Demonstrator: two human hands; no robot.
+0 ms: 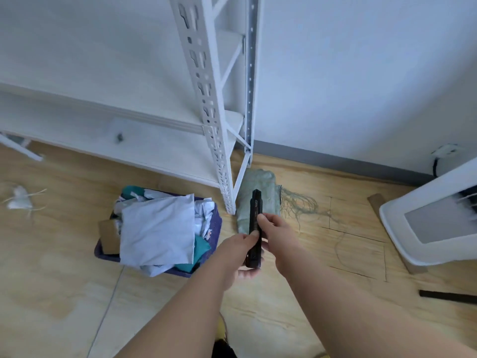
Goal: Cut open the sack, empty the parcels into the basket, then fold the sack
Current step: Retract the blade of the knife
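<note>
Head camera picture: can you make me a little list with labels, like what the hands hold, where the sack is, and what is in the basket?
left hand: grips the lower part of a black cutter
right hand: pinches the cutter's middle
cutter blade: cannot tell if it is out
sack: green, folded, on the floor beside the white shelf leg, frayed threads trailing to its right
basket: purple, on the floor, left of the sack
parcels: piled in the basket, mostly white, some teal

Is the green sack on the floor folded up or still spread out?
Folded. The sack lies as a compact layered bundle beside the shelf leg, loose threads trailing from its cut edge.
</note>
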